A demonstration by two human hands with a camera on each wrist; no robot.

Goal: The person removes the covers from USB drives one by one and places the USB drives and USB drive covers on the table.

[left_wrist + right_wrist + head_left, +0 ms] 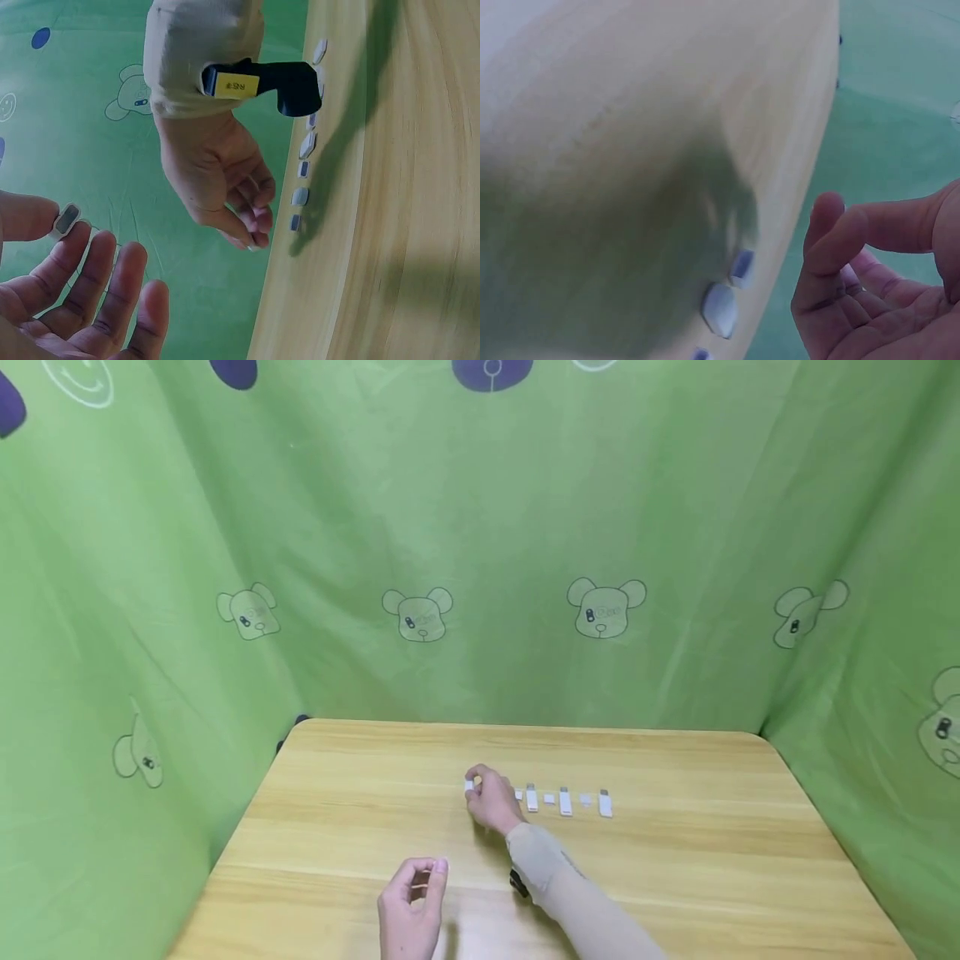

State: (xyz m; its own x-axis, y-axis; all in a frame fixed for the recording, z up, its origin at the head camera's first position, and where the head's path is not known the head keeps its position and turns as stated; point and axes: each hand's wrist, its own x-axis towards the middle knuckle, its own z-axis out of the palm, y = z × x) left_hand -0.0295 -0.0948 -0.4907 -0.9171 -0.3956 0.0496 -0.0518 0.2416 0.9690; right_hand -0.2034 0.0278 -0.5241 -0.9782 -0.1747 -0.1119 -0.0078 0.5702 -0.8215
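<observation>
My right hand reaches over the table and pinches a white USB stick at its fingertips. Most of that stick is hidden; only a white bit shows below the fingers in the left wrist view. My left hand is nearer the front, and its thumb and index finger pinch a small white cap with a grey opening. The other left fingers are spread. Right of my right hand, white USB sticks with metal plugs alternate with small white caps in a row.
The wooden table ends at a rounded back edge. A green curtain printed with bear faces hangs behind it and on both sides. A black wrist mount with a yellow label sits on the right forearm.
</observation>
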